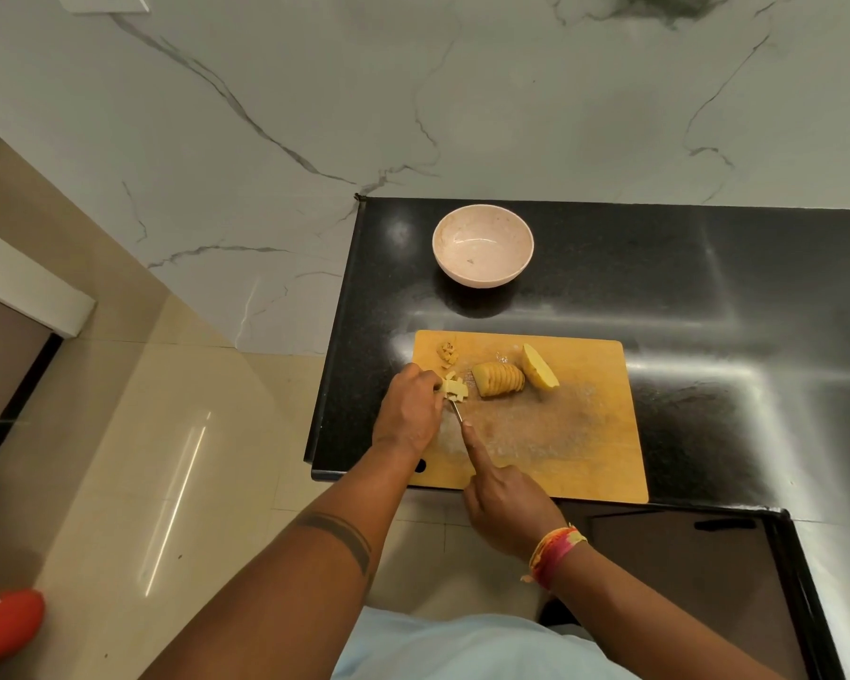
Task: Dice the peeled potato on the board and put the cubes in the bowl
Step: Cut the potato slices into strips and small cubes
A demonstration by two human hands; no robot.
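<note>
While the right hand (504,503) gripped a knife (456,411), forefinger along its spine, the left hand (411,409) pinched pale potato sticks (455,388) on the board (560,434). Beside them lay a sliced potato half (499,379) and an uncut half (540,366); beyond, on the counter (707,287), stood the bowl (483,245).

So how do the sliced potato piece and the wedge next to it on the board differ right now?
The sliced potato piece has been cut through into a row of slices leaning together; the potato wedge is uncut, one smooth piece. The sliced piece lies nearer the left hand and the cubes being diced; the wedge sits to its right, tilted towards the bowl. Both are peeled, yellow, and rest on the cutting board.
</note>
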